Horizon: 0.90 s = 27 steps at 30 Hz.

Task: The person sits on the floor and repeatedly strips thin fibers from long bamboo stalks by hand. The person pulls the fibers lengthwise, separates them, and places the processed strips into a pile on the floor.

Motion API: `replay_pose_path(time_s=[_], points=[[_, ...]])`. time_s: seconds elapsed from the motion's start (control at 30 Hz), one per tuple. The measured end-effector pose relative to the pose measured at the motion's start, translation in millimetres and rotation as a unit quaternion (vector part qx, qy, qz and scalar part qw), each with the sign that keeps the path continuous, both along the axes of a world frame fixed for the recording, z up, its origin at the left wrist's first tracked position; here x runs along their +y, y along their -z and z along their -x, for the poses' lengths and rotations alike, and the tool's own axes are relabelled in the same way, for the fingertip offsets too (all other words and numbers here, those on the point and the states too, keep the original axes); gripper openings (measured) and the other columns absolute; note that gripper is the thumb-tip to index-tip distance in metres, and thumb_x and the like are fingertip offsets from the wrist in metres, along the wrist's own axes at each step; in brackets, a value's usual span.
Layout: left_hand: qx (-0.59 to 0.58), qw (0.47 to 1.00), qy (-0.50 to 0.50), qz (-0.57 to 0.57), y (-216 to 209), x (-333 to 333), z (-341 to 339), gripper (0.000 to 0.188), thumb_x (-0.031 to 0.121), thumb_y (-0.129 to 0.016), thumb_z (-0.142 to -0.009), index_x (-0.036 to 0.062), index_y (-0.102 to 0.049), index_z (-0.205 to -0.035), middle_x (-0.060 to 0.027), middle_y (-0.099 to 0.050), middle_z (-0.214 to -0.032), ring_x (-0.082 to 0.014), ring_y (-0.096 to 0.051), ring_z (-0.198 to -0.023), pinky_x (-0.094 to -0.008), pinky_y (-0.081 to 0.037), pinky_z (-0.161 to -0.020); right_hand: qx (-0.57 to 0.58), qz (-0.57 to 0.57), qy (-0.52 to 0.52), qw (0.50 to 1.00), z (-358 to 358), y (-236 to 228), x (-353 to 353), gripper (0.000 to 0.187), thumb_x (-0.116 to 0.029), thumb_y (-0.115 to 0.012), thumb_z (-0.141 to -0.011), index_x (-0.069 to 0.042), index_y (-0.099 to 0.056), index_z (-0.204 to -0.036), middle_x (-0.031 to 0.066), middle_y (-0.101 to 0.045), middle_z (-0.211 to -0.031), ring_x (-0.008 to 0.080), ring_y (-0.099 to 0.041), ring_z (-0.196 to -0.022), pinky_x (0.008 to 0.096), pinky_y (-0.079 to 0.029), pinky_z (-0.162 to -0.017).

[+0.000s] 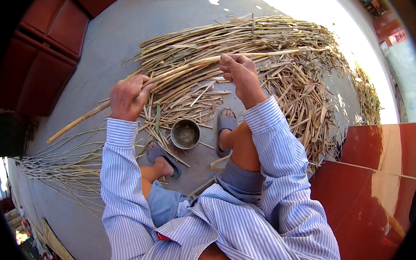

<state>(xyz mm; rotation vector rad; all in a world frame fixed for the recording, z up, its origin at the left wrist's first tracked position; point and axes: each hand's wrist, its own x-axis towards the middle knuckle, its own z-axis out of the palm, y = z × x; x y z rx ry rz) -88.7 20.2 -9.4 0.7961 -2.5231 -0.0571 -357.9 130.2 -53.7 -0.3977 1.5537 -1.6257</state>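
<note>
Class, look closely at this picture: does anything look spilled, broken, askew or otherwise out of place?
Nothing looks wrong. Husk strips litter the floor, fitting for the stalk held in the left hand and right hand. The metal bowl stands upright.

A long pale cane stalk [182, 77] is held across the view by both hands; the left hand [129, 97] is closed around its thicker lower part, and the right hand [239, 70] is pinched on it further up, toward the thin end; beneath it a broad heap of dry stalks and husks [286, 73] is spread over the grey concrete floor [109, 35]; a small round metal bowl [185, 134] is set on the floor between two sandalled feet; a bundle of thin stripped stems [55, 166] lies to the left, well apart from the heap; reddish-brown panels [379, 186] are seen at the right; striped shirt sleeves cover both forearms.
</note>
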Motion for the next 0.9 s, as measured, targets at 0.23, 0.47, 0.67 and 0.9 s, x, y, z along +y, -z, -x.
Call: replay_pose_path(time_s=[0.23, 0.47, 0.67, 0.9], points=[[-0.02, 0.998, -0.014, 0.065, 5, -2, -12, 0.025, 0.031, -0.071, -0.081, 0.0078, -0.067, -0.089, -0.0064, -0.068, -0.084, -0.0247, -0.062, -0.076, -0.0375, -0.043, -0.065, -0.233, 0.04, -0.042, 0.971, -9, 49, -43, 0.028, -0.027, -0.07, -0.09, -0.002, -0.06, -0.098, 0.0102, -0.066, -0.088, 0.0191, -0.068, -0.079, 0.0235, -0.054, -0.055], [0.027, 0.997, -0.063, 0.028, -11, -22, -53, 0.023, 0.026, -0.075, -0.077, 0.0051, -0.069, -0.085, -0.0065, -0.068, -0.077, -0.0234, -0.063, -0.072, -0.038, -0.044, -0.065, -0.194, 0.064, -0.044, 0.978, -9, 45, -65, 0.024, -0.023, -0.064, -0.094, -0.001, -0.059, -0.1, 0.0122, -0.068, -0.093, 0.021, -0.069, -0.086, 0.0241, -0.056, -0.06], [0.05, 0.934, -0.163, -0.315, -13, -47, -65, 0.023, 0.025, -0.077, -0.074, 0.005, -0.072, -0.084, -0.0089, -0.07, -0.075, -0.0216, -0.065, -0.068, -0.035, -0.049, -0.063, -0.171, 0.15, -0.114, 0.967, -18, 49, -72, 0.02, -0.02, -0.058, -0.097, -0.001, -0.057, -0.105, 0.0121, -0.066, -0.101, 0.0206, -0.067, -0.096, 0.0256, -0.058, -0.072], [0.041, 0.962, -0.162, -0.217, -10, -45, -50, 0.019, 0.027, -0.077, -0.075, 0.0095, -0.072, -0.082, -0.0086, -0.068, -0.07, -0.0238, -0.064, -0.063, -0.0351, -0.047, -0.059, -0.194, 0.108, -0.079, 0.972, -13, 68, -71, 0.023, -0.024, -0.063, -0.095, -0.002, -0.058, -0.099, 0.0063, -0.066, -0.085, 0.0157, -0.068, -0.077, 0.023, -0.055, -0.059]])
